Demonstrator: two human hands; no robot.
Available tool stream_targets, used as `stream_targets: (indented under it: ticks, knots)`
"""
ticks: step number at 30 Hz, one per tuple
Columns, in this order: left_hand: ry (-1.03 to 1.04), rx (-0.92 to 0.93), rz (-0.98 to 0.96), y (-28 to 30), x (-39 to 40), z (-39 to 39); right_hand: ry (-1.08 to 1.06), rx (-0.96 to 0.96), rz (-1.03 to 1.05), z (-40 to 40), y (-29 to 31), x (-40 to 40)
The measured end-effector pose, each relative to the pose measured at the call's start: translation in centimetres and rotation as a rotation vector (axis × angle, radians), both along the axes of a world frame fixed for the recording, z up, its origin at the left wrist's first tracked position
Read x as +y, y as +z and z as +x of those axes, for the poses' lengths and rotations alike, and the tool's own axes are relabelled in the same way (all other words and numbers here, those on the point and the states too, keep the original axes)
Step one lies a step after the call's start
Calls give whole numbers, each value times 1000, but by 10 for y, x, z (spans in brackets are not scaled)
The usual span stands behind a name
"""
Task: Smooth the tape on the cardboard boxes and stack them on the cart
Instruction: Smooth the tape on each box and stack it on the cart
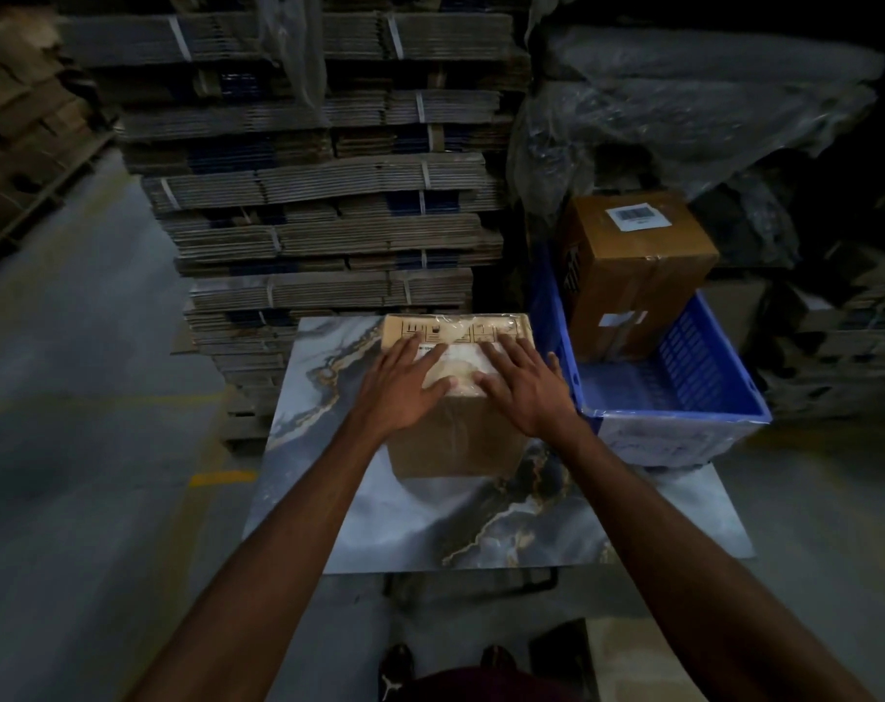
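Both hands, left hand point(405, 382) and right hand point(524, 385), lie spread flat on the cardboard box point(455, 397), the tape point(453, 369) running near-to-far between them.

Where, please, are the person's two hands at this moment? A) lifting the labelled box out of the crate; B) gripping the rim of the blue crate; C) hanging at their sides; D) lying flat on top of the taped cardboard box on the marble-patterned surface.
D: the left hand and the right hand lie with straight fingers on the top of the cardboard box, apart from the blue crate.
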State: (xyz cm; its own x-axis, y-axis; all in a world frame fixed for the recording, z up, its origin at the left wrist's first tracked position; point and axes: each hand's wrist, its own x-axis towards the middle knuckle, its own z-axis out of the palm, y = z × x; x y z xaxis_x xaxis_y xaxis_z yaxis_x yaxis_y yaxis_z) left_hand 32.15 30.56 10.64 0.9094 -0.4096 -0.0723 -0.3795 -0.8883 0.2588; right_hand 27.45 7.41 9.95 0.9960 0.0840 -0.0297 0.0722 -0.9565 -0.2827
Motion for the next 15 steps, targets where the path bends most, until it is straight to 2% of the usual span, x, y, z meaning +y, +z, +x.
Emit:
stream_targets:
  ticks: [6,11,15]
  knots:
    - [9,-50,46,15,-4,13,-20,26,11,16,9,-9]
    - [53,9,52,6,-6,9,-50,43,60,14,0,-9]
    - [35,0,74,23,-3,10,-33,46,28,17,7,-9]
